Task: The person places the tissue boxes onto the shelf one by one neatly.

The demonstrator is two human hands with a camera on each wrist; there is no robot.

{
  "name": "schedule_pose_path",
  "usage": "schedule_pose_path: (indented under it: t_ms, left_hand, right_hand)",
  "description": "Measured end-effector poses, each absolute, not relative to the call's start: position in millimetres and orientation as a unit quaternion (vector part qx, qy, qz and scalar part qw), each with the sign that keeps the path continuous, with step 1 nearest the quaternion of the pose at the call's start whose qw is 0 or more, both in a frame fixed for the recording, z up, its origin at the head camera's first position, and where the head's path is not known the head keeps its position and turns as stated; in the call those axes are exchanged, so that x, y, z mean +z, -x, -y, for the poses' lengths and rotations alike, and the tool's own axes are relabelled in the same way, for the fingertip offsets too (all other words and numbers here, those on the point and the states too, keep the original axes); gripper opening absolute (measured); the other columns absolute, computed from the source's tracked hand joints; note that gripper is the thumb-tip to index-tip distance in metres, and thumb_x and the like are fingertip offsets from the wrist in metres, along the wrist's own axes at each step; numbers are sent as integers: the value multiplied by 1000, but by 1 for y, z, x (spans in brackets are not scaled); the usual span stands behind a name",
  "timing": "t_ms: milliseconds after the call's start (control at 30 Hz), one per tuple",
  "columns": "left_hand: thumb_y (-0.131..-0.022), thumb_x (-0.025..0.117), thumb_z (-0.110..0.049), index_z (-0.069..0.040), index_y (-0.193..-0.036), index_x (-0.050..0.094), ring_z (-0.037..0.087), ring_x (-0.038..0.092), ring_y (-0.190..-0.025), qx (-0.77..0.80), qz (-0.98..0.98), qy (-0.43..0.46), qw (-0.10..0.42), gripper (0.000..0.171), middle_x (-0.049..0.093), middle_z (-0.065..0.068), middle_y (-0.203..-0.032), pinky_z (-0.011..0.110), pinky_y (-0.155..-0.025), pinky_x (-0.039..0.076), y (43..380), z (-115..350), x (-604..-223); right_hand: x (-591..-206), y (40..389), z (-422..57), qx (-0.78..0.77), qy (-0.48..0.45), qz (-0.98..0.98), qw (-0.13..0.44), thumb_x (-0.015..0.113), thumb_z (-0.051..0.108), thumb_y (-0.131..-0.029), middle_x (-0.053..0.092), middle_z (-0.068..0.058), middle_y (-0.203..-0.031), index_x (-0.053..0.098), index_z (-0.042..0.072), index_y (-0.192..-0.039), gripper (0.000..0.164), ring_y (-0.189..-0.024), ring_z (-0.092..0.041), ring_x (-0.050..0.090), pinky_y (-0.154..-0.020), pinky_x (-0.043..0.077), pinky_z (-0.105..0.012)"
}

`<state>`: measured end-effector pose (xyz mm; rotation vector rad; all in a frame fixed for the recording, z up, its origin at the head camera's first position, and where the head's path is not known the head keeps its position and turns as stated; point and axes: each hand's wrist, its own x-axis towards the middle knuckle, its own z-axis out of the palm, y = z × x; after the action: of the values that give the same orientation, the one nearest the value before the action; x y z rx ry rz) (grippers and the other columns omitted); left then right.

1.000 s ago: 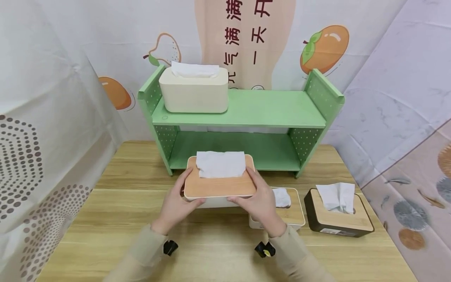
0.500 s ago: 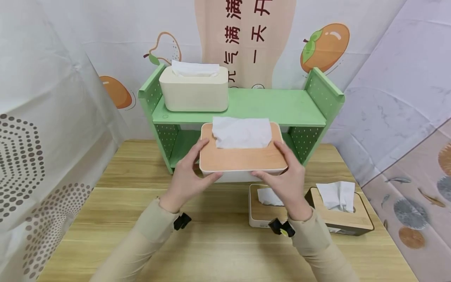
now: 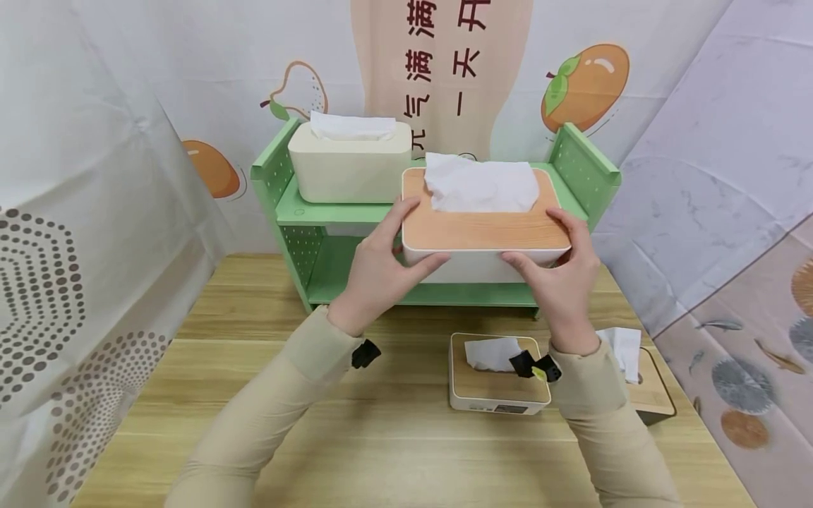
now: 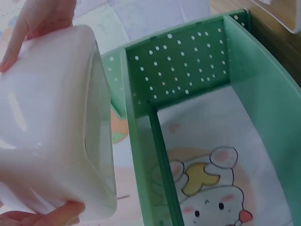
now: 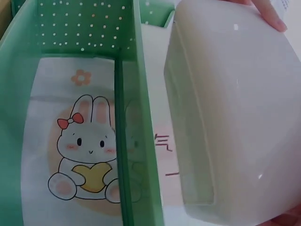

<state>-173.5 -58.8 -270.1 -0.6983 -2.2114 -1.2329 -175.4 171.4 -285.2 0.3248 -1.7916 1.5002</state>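
Both hands hold a white tissue box (image 3: 485, 231) with a wood-look lid and a white tissue standing out of its slot. My left hand (image 3: 377, 275) grips its left end, thumb along the front wall and fingers at the side. At the right end, my right hand (image 3: 564, 279) grips it in the same way. The box overlaps the right half of the green shelf's upper board (image 3: 298, 212) in the head view. Both wrist views show the white box (image 4: 42, 113) beside the board's edge, its underside turned toward the shelf, with a gap between them.
A cream tissue box (image 3: 352, 173) stands on the upper board's left half. On the table (image 3: 381, 451) sit a smaller wood-topped tissue box (image 3: 483, 384) and, partly behind the right sleeve, a dark-sided one (image 3: 651, 395). Perforated side panels (image 3: 584, 169) rise at the shelf's ends.
Both hands have raised the tissue box from low in front of the shelf, moving it up, forward and to the right to the upper board's height.
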Motion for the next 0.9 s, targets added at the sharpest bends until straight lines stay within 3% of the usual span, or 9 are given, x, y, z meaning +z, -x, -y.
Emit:
schedule_pose_path:
  t_ms: [200, 433, 567, 700, 900]
  left_hand:
    - [-77, 79, -30, -10, -135, 47, 24, 32, -140, -446, 826, 238, 250, 70, 44, 16, -145, 38, -97, 48, 185, 44, -265]
    - [-79, 77, -34, -11, -136, 47, 24, 30, -141, -446, 835, 230, 226, 68, 40, 15, -148, 39, -98, 47, 200, 36, -264]
    - [-80, 75, -35, -13, -137, 45, 22, 41, -135, -449, 838, 228, 212, 67, 41, 12, -148, 37, -101, 44, 209, 34, -264]
    - [-81, 74, -35, -14, -136, 45, 19, 54, -121, -456, 835, 228, 206, 66, 47, 9, -143, 35, -95, 47, 217, 33, -262]
    - [-83, 72, -37, -16, -135, 46, 17, 57, -113, -459, 838, 220, 198, 63, 54, 8, -136, 34, -90, 48, 229, 31, -257]
  right_hand:
    - [-286, 189, -180, 601, -108, 690, 390, 92, 27, -56, 61, -8, -121, 61, 5, -121, 75, -100, -14, 56, -78, 43, -20]
    - [-287, 202, -187, 570, -86, 712, 402, 92, 25, -58, 62, -8, -121, 63, 10, -119, 69, -98, -10, 56, -76, 42, -18]
    - [-285, 209, -191, 553, -77, 727, 400, 91, 24, -60, 62, -6, -121, 63, 12, -118, 66, -99, -9, 56, -77, 41, -18]
    - [-282, 216, -193, 535, -70, 747, 388, 89, 24, -63, 62, -5, -123, 62, 14, -119, 63, -101, -10, 56, -78, 41, -19]
    - [-275, 226, -196, 509, -52, 781, 359, 87, 26, -67, 60, -4, -127, 59, 14, -122, 63, -105, -17, 57, -80, 42, -23]
